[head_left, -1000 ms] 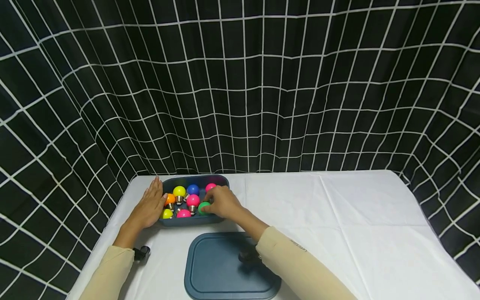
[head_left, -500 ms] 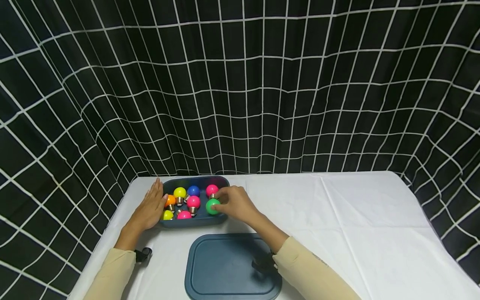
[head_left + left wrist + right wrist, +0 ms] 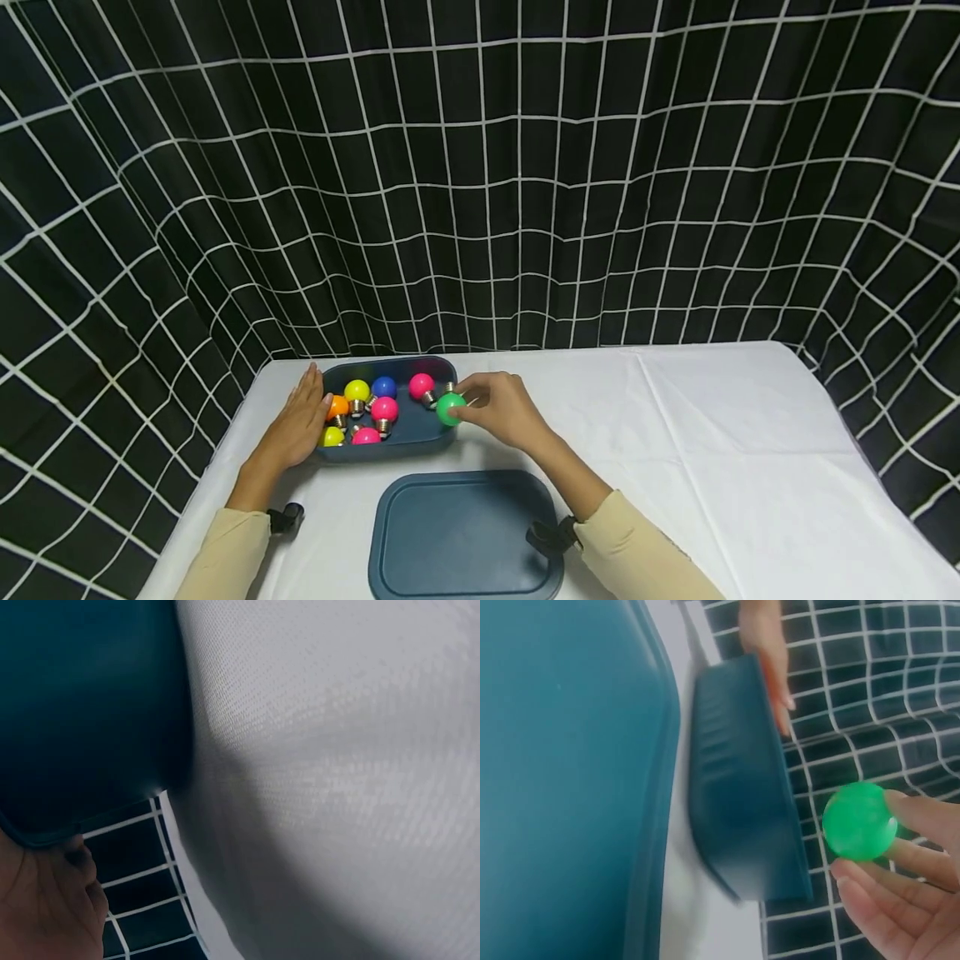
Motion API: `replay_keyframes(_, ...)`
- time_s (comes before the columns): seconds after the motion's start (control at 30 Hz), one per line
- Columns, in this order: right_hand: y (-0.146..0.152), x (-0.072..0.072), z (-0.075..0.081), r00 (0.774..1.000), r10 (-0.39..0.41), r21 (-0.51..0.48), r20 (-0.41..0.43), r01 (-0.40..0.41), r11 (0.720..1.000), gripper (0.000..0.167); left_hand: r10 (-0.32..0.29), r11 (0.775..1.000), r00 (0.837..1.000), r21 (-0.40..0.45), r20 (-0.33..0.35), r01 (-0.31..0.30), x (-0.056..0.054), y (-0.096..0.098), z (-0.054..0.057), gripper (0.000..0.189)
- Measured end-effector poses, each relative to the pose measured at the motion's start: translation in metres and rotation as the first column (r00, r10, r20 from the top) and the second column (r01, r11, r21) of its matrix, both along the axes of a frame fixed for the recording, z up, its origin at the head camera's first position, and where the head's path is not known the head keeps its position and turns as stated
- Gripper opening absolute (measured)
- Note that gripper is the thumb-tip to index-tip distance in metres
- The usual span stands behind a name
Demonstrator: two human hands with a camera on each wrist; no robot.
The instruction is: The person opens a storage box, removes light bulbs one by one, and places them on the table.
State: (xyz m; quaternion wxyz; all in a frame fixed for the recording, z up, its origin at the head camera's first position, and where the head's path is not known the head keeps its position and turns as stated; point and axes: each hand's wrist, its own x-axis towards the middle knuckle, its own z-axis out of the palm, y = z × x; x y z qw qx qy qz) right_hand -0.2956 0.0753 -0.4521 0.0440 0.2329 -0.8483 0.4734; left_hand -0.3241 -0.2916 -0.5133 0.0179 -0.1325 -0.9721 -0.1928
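Note:
A dark blue bin (image 3: pixel 397 452) at the back left of the table holds several round coloured light bulbs, among them a pink bulb (image 3: pixel 422 385), a blue bulb (image 3: pixel 384 387) and a yellow bulb (image 3: pixel 357 390). My left hand (image 3: pixel 296 421) rests with straight fingers along the bin's left end. At the bin's right end my right hand (image 3: pixel 504 408) pinches a green light bulb (image 3: pixel 451 409) between thumb and fingers. In the right wrist view the green bulb (image 3: pixel 860 821) shows beyond the bin's edge, held at the fingertips.
A dark blue lid (image 3: pixel 465 533) lies flat on the white tablecloth (image 3: pixel 675 467), in front of the bin. A black curtain with a white grid (image 3: pixel 525 183) hangs behind and at the sides of the table.
My right hand has drawn the green bulb rightward from among the others to over the bin's right end. My left hand has stayed at the bin's left end.

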Motion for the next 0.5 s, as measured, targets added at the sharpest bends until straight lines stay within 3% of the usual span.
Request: replay_keyframes(0.5, 0.035, -0.019, -0.008, 0.994, -0.103, -0.014, 0.037, 0.104, 0.994, 0.028, 0.007, 1.0, 1.0, 0.027, -0.003, -0.007, 0.001, 0.003, 0.002, 0.067)
